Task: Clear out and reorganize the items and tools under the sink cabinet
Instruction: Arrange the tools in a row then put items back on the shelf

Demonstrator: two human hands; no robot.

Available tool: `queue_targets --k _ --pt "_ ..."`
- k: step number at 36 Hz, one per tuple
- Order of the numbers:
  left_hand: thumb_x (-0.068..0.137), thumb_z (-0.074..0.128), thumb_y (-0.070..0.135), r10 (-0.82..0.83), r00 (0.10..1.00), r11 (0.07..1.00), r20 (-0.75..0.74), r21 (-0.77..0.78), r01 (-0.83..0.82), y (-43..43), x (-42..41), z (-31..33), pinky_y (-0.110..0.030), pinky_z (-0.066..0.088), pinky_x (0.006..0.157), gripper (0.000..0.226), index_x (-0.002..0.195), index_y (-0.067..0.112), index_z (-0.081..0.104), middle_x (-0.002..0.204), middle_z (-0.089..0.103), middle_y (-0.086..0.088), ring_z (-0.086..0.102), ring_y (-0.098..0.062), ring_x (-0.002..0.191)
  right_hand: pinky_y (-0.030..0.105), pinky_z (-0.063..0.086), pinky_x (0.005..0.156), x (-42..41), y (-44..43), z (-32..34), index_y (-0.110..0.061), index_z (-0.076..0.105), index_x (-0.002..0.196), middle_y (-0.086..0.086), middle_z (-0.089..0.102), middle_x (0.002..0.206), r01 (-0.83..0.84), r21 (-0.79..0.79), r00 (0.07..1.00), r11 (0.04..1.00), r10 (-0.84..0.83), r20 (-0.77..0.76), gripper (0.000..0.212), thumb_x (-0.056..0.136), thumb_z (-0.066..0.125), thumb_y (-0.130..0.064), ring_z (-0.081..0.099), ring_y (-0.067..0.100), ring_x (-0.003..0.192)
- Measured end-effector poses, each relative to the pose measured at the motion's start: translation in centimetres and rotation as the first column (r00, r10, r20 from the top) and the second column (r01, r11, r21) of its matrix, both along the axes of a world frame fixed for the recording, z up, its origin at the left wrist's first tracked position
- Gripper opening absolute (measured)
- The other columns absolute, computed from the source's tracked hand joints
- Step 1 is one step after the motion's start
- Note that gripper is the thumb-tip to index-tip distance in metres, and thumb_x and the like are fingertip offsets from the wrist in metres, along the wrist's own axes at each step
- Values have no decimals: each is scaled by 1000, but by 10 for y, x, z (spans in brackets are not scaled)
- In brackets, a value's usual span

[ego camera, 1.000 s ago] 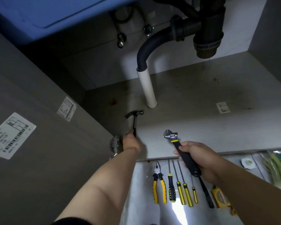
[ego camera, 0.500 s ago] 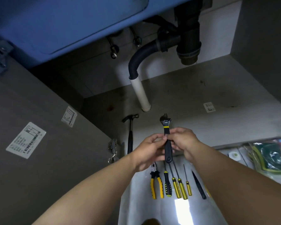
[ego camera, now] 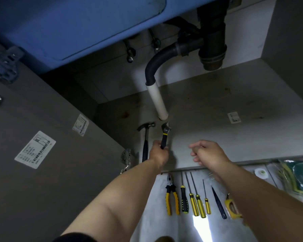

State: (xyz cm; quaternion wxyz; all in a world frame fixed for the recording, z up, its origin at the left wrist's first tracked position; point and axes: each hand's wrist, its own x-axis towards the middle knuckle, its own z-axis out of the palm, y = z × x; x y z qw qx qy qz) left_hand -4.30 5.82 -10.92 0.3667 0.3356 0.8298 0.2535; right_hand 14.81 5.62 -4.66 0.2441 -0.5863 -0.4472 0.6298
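Left hand [ego camera: 158,152] clenched around handle of adjustable wrench [ego camera: 165,135], head pointing up toward white drain pipe [ego camera: 157,102], over cabinet floor [ego camera: 217,137]. Right hand [ego camera: 207,154] loosely curled, holding nothing. Hammer [ego camera: 146,137] lies just left of wrench. Pliers [ego camera: 171,198] and screwdrivers [ego camera: 193,199] lined up on floor outside cabinet.
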Motion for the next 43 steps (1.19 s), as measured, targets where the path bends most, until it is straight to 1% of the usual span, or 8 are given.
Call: queue_targets --k 5,10,16,22,26,33,40,43 --pt "95 51 6 89 991 996 -97 -23 -91 13 -21 -27 -31 43 88 29 122 14 45 104 60 -9 61 -34 108 29 50 69 10 -9 -10 -21 72 97 7 70 89 -76 58 996 995 73 52 28 96 49 -4 62 17 71" --pt "93 50 4 189 977 980 -100 -47 -195 14 -34 -46 -31 42 87 42 134 10 41 122 63 -17 60 -36 114 26 48 65 16 -7 -19 -25 72 95 4 71 88 -100 64 994 993 97 51 25 96 53 -9 64 14 66" --pt "93 49 2 179 977 981 -116 -51 -185 13 -43 -56 -28 39 86 42 134 9 44 115 62 -16 59 -34 110 24 46 63 21 -5 -30 -22 72 96 7 70 90 -83 28 996 996 82 26 21 96 55 -10 64 15 69" --pt "91 51 -2 86 985 995 -147 -27 -91 17 -49 -58 -27 41 85 40 128 13 57 103 60 -6 57 -28 100 30 48 66 20 -6 -38 -21 73 94 8 70 86 -85 22 996 996 84 40 21 94 56 -9 63 15 65" --pt "95 51 2 23 963 999 -268 -30 -32 15 -48 -53 -28 44 88 35 126 9 61 116 62 -15 61 -34 110 31 47 66 20 -8 -42 -19 72 96 9 69 83 -97 14 994 995 96 45 22 95 54 -7 62 15 65" --pt "91 45 -3 -143 874 990 -464 -69 125 3 -45 -45 -36 46 100 48 136 11 54 132 48 -16 56 -37 115 30 48 65 12 -8 -44 -18 71 97 10 68 90 -107 -14 993 994 108 52 21 95 53 -7 62 17 68" --pt "91 44 -7 -306 791 951 -530 -135 277 -15 -44 -40 -39 46 105 52 141 9 47 137 44 -18 50 -35 123 36 54 75 0 -12 -46 -17 70 96 11 70 91 -149 -24 983 989 151 106 19 95 53 -8 64 18 73" --pt "86 57 -8 -407 664 899 -627 -147 413 -31 -44 -34 -38 47 101 59 140 13 44 134 43 -13 51 -30 117 36 55 75 -3 -15 -47 -15 70 95 12 70 88 -197 -25 968 980 199 151 18 95 53 -9 64 18 73"
